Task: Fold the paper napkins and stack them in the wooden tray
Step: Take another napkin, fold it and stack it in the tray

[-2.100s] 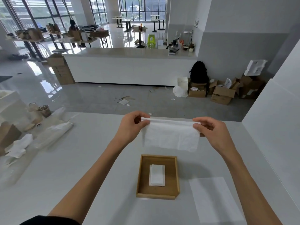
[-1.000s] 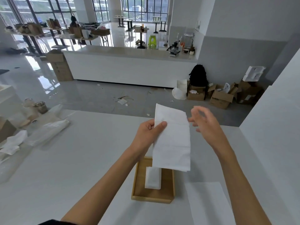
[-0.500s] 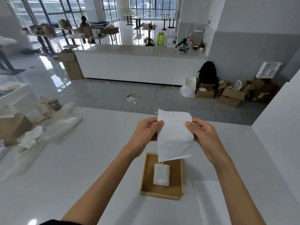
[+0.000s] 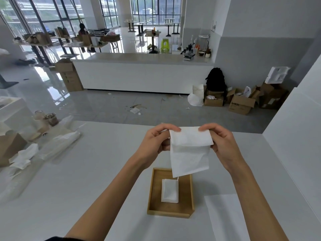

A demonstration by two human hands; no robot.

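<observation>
A white paper napkin (image 4: 189, 152) hangs in the air above the table, its top part folded over toward me. My left hand (image 4: 154, 141) pinches its upper left corner and my right hand (image 4: 220, 141) pinches its upper right corner. Below it, a shallow wooden tray (image 4: 153, 193) rests on the white table. Inside the tray lies a small stack of folded napkins (image 4: 169, 191). An unfolded flat napkin (image 4: 225, 216) lies on the table to the right of the tray.
Plastic bags (image 4: 59, 143), crumpled paper (image 4: 24, 157), a brown box (image 4: 8, 146) and cups (image 4: 50, 119) sit at the table's left end. A white wall (image 4: 295, 136) bounds the table on the right. The table's far edge runs just behind my hands.
The napkin was held wide in both hands, then turned upright in the left hand alone. Both hands hold it again and its top is now folded over, making it shorter.
</observation>
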